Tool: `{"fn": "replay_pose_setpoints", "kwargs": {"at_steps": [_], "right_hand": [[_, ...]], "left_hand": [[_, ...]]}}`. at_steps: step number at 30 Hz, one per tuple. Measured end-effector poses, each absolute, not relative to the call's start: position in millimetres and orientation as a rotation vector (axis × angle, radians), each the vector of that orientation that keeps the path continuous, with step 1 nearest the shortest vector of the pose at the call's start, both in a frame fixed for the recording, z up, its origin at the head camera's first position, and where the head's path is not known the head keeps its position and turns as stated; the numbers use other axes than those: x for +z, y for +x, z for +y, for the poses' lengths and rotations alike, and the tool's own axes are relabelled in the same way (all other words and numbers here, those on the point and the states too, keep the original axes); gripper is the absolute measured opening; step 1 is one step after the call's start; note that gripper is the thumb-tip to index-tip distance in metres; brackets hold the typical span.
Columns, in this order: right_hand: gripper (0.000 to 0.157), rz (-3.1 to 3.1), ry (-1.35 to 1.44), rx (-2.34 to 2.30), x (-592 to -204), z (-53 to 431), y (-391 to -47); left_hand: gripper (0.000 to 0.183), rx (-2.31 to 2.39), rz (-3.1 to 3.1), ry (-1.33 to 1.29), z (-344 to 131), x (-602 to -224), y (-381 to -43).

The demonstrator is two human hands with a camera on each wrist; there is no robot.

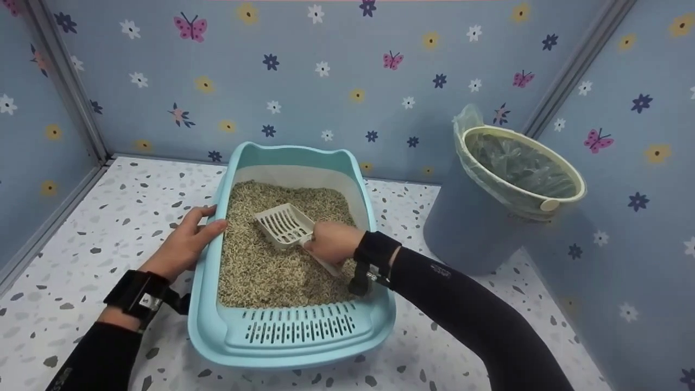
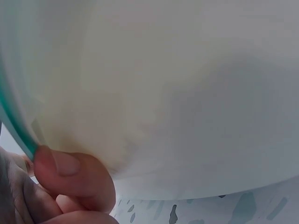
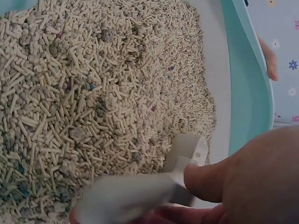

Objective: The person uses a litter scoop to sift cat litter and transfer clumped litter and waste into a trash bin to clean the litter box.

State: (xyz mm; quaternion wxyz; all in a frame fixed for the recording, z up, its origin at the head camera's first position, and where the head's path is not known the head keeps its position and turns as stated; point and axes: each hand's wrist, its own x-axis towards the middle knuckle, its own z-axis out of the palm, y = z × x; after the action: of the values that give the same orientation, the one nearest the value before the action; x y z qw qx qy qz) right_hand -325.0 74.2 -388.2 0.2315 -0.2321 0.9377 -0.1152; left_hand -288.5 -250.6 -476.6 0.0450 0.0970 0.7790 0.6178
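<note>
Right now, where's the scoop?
In the head view, the scoop is just left of centre, over the litter and inside the rim of the blue tray, its handle gripped by the right hand.

We are seeing a scoop (image 1: 284, 225) over litter (image 1: 260, 277) in a tray (image 1: 293, 353); a bin (image 1: 467, 222) is standing to the tray's right.

A blue-grey bin (image 1: 469, 225) stands on the speckled white surface (image 1: 146, 217), lined with a see-through plastic bag (image 1: 516, 163) that hangs outside its cream ring (image 1: 581, 187). Pale blue walls (image 1: 304, 92) with printed flowers (image 1: 270, 62) and butterflies (image 1: 190, 28) meet at grey strips (image 1: 583, 61).
</note>
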Motion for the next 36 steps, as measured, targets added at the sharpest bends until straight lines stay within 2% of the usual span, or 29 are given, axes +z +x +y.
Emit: {"fn": "replay_pose_setpoints", "kwargs": {"at_steps": [3,4,8,11,15,22,29,36], "right_hand": [[0.032,2.635,-0.643,-0.313,-374,81,-319],[0.031,2.658,-0.637,-0.336,-367,84,-317],[0.046,2.764,-0.602,-0.555,-339,108,-317],[0.039,2.880,-0.552,-0.772,-331,135,-331],[0.043,2.880,-0.453,-0.980,-352,172,-361],[0.078,2.417,-0.196,-1.398,-401,205,-388],[0.080,2.116,-0.076,-1.699,-422,208,-395],[0.086,1.977,-0.061,-1.857,-438,208,-392]], "left_hand": [[0.082,1.890,2.384,0.292,-250,-476,-288],[0.081,1.890,2.387,0.290,-250,-475,-288],[0.081,1.887,2.397,0.283,-249,-474,-289],[0.082,1.858,2.417,0.267,-249,-473,-287],[0.089,1.757,2.440,0.197,-252,-467,-276],[0.089,1.651,2.380,0.225,-257,-452,-241],[0.099,1.469,2.427,0.344,-247,-446,-204],[0.095,1.601,2.339,0.393,-242,-453,-200]]}}
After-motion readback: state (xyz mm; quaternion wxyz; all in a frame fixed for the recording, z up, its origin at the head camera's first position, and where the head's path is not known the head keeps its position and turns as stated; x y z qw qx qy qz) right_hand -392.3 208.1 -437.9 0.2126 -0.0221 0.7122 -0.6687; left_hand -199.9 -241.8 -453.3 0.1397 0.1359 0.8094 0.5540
